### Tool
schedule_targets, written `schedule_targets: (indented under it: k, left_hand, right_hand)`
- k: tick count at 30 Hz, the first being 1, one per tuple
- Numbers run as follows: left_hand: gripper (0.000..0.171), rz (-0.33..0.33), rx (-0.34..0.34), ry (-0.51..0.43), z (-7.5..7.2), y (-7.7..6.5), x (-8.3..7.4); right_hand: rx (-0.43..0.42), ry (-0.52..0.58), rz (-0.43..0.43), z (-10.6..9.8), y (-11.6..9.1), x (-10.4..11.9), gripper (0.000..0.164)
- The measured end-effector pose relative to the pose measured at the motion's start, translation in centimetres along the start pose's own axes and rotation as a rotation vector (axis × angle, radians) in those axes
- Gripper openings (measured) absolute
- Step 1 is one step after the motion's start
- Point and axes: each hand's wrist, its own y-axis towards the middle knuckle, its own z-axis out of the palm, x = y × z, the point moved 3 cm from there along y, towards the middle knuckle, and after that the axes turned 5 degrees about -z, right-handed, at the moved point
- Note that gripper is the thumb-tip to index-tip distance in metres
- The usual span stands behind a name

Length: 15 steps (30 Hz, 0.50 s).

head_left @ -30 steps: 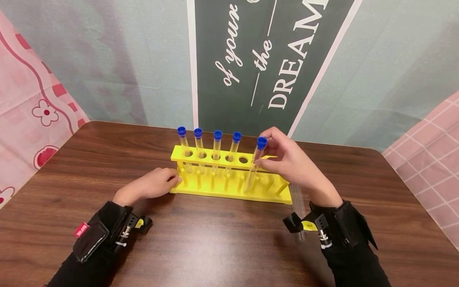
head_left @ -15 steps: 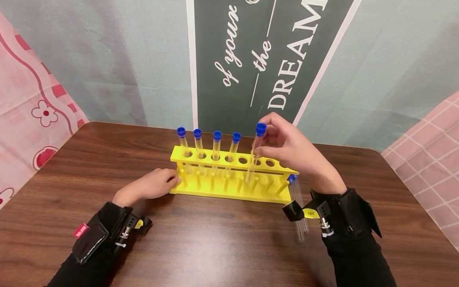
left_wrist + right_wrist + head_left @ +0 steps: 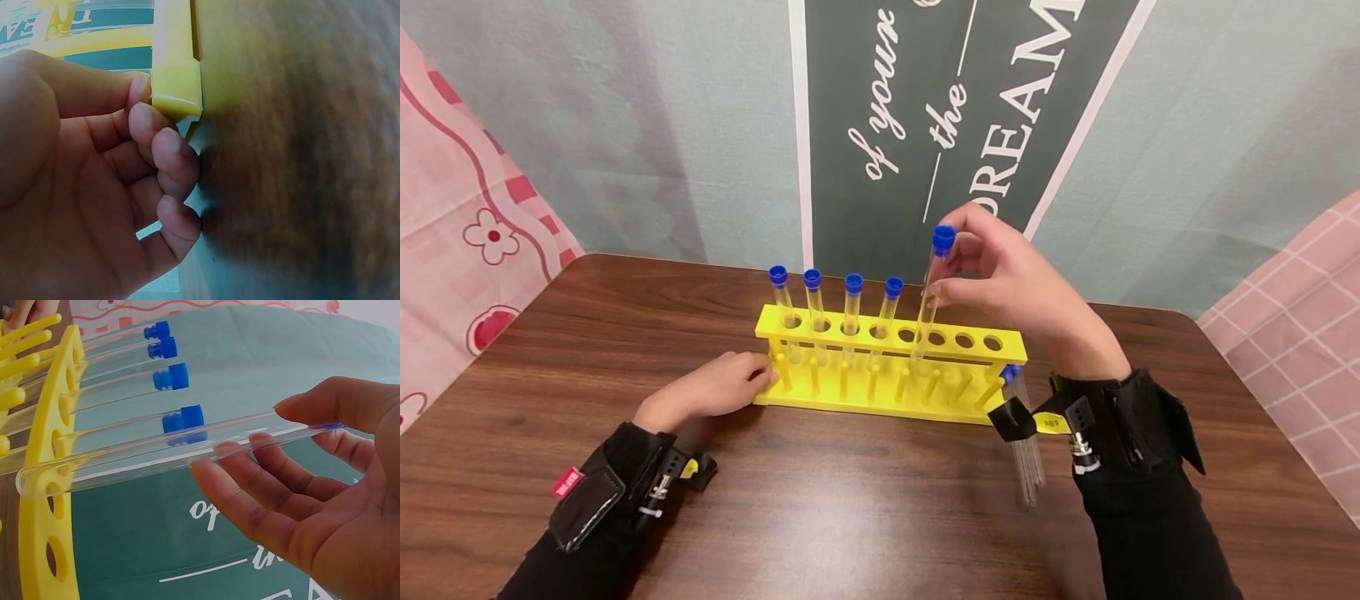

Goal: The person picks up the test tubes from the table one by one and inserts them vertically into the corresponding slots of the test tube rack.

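My right hand pinches a clear test tube with a blue cap, thumb on one side and fingers on the other. The tube tilts slightly, its rounded bottom overlapping the top bar of the yellow test tube rack in the head view. At the rack's left end my left hand grips the base; in the left wrist view the thumb and curled index finger meet its corner. Several blue-capped test tubes stand in the rack's left holes, while the holes on the right hold none.
More clear tubes with blue caps lie on the brown wooden table, right of the rack. Behind the table hangs a grey-green cloth with a dark lettered panel. Pink patterned cloths flank both sides.
My right hand has risen with the test tube, drawing it up out of the rack and uncovering the right-hand holes. The left hand stays at the rack's left end.
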Motion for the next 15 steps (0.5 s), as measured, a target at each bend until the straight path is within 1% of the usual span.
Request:
schedule_targets:
  k: [6,15]
  left_hand:
    - [0.023,0.001,0.002,0.002,-0.03,0.03,0.03]
    - [0.023,0.008,0.003,-0.002,-0.04,-0.03,0.04]
  right_hand:
    - [-0.021,0.028,-0.003,-0.58,0.3,0.28,0.029]
    - [-0.066,0.057,0.045,-0.83,0.75,0.22,0.028]
